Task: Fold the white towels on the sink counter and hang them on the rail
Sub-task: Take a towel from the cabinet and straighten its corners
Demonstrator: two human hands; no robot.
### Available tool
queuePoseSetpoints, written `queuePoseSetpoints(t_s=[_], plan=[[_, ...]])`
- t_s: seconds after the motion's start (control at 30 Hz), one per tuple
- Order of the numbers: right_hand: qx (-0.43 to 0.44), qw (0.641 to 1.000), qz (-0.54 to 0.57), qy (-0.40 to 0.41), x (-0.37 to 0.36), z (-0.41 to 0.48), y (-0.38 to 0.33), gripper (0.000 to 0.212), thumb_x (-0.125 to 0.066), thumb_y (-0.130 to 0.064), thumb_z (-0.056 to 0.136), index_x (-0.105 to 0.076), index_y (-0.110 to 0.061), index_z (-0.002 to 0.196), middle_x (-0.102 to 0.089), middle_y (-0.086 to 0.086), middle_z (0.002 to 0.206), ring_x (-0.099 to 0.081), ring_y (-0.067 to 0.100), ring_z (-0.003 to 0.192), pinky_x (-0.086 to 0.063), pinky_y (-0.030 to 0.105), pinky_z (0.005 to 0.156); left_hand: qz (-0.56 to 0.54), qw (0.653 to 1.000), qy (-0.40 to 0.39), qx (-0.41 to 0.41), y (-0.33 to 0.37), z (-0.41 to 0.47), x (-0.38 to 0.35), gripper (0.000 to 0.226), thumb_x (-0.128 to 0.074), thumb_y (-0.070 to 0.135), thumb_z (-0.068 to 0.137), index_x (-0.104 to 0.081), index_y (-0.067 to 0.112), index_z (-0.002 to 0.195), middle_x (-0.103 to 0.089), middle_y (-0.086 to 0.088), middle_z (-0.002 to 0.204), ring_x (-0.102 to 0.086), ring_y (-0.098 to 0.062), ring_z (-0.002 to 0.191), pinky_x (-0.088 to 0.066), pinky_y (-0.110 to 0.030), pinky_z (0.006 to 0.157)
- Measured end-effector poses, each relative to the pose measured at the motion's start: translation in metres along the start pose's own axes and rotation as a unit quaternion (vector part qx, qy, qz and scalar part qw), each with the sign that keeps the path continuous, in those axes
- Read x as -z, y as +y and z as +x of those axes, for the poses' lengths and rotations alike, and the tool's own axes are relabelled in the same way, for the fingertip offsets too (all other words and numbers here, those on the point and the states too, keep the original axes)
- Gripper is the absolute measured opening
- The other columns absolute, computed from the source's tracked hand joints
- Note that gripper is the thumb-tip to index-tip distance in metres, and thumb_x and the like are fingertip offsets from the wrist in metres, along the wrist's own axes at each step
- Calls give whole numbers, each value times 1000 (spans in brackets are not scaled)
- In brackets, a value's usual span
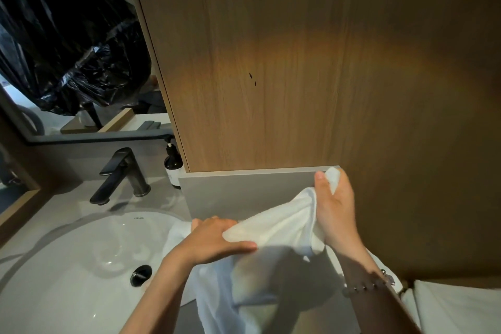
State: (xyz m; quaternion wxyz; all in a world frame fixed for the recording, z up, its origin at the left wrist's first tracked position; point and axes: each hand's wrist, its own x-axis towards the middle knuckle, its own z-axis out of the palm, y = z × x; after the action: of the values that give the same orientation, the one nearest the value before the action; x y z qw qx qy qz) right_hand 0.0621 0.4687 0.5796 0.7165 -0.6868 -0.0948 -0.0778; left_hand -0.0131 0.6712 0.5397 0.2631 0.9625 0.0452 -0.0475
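Note:
A white towel (276, 228) is stretched between both hands above the right edge of the sink counter (67, 206). My left hand (217, 238) grips its lower edge, thumb under the cloth. My right hand (334, 203) is raised higher and clutches a bunched corner that sticks out above the fingers. The rest of the towel hangs down in folds between my forearms. More white cloth (455, 306) lies at the lower right. No rail is in view.
A round white basin (81, 260) with a black drain (141, 275) lies to the left. Behind it stand a black faucet (122, 173) and a dark pump bottle (173, 165). A wooden panel (298, 62) with a grey base strip rises straight ahead. A mirror (67, 43) reflects a black plastic bag.

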Motion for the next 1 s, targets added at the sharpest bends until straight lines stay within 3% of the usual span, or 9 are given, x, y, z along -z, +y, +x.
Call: queuePoseSetpoints(t_s=[0.13,0.23,0.33,0.43,0.53,0.63,0.8,0.9,1.0], plan=[[14,999,4,34,13,15,0,28,-46,-19,98,-37,-19,71,-39,-3,68,-37,0,55,-35,13,53,46,998,-17,50,-26,-2,6,55,-50,78,53,-57,27,72,-56,12,70,-51,-6,79,-23,-22,75],[21,999,-11,42,17,21,7,28,-47,-17,98,-37,-18,71,-38,-3,67,-37,-1,52,-33,11,50,47,997,7,57,-36,-6,11,33,-61,60,78,-51,31,67,-53,10,66,-49,-5,74,-24,-28,79],[26,998,-48,35,15,21,15,23,-52,-19,95,-41,-18,75,-40,-4,69,-39,1,55,-35,15,54,12,997,66,42,-39,-5,10,28,-58,58,80,-60,31,74,-61,9,70,-56,-7,76,-33,-29,76],[-5,996,-83,23,13,18,23,27,-62,-33,87,-45,-13,91,-44,-5,75,-42,8,67,-36,21,60,-45,985,165,21,-31,-6,7,49,-36,64,69,-62,22,72,-63,6,68,-58,-10,68,-44,-31,65],[-81,992,-97,2,4,10,29,46,-71,-43,77,-45,-18,106,-51,1,99,-49,18,90,-38,27,73,-6,970,244,-2,-10,-4,-2,31,-28,57,68,-41,29,60,-48,8,61,-48,-16,62,-33,-26,53],[-125,985,-114,-30,-12,-1,32,55,-75,-46,71,-44,-24,111,-50,1,115,-48,20,105,-35,27,84,72,960,266,45,19,-4,-15,22,-35,38,81,-34,28,62,-41,8,65,-52,-22,70,-32,-29,56],[-159,972,-149,-92,-28,-7,33,60,-69,-52,75,-53,-24,126,-51,1,135,-46,21,124,-36,30,99,168,879,426,-132,39,-6,-42,10,-50,13,63,-50,17,54,-49,0,50,-45,-18,36,-28,-20,34],[-189,965,-86,-157,-24,-6,26,37,-63,-55,76,-67,-24,97,-66,-4,106,-59,16,105,-44,21,83,161,847,465,-199,37,-5,-54,12,-50,13,69,-42,19,75,-47,-1,57,-35,-17,50,-30,-25,38],[-197,956,-7,-217,-14,-11,24,19,-63,-37,86,-60,-24,72,-59,-15,76,-57,2,74,-42,5,59,168,833,477,-225,31,-3,-62,16,-50,11,70,-42,19,80,-35,2,74,-29,-18,58,-27,-24,43]])
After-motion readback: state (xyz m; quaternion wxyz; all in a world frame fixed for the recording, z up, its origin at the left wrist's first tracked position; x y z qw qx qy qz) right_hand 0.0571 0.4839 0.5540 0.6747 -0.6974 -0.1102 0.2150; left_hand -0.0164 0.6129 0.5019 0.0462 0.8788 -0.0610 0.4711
